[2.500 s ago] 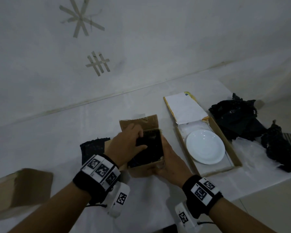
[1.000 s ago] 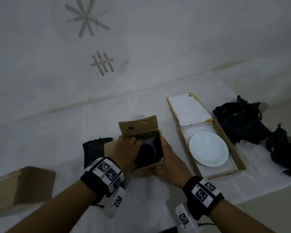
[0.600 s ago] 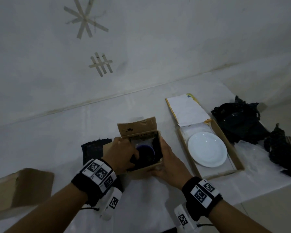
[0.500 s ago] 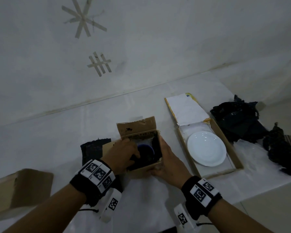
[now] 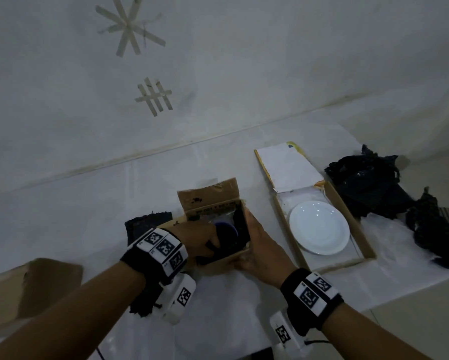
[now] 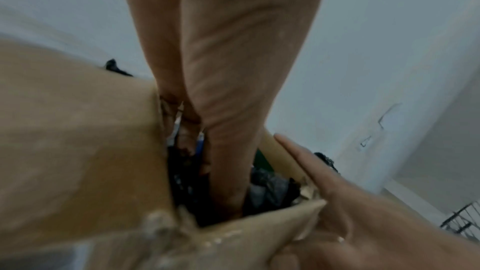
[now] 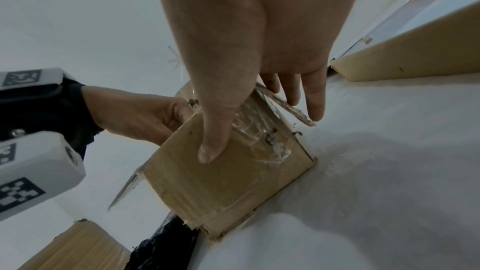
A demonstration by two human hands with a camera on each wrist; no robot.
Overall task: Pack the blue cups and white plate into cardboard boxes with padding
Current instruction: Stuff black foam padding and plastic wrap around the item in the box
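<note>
A small open cardboard box (image 5: 218,261) stands on the white table, its back flap up. Inside it I see the rim of a blue cup (image 5: 227,226) with black padding (image 5: 240,229) beside it. My left hand (image 5: 200,239) reaches into the box's left side, and its fingers (image 6: 221,110) run down between the cardboard wall (image 6: 78,141) and the padding (image 6: 267,190). My right hand (image 5: 259,245) steadies the box (image 7: 223,182), thumb flat on the front face and straight fingers (image 7: 311,100) along the right side. The white plate (image 5: 319,227) lies in a flat open box (image 5: 352,220) to the right.
Two heaps of black padding (image 5: 366,185) (image 5: 431,229) lie at the table's right end. Another dark piece (image 5: 148,224) lies left of the small box, and a further cardboard box (image 5: 31,287) sits at the lower left. The table's front edge runs close to my wrists.
The padding that covered the box's opening has been pushed down and aside, so the cup's rim now shows. My left hand has slid to the box's left side and gone deeper. The right hand has stayed.
</note>
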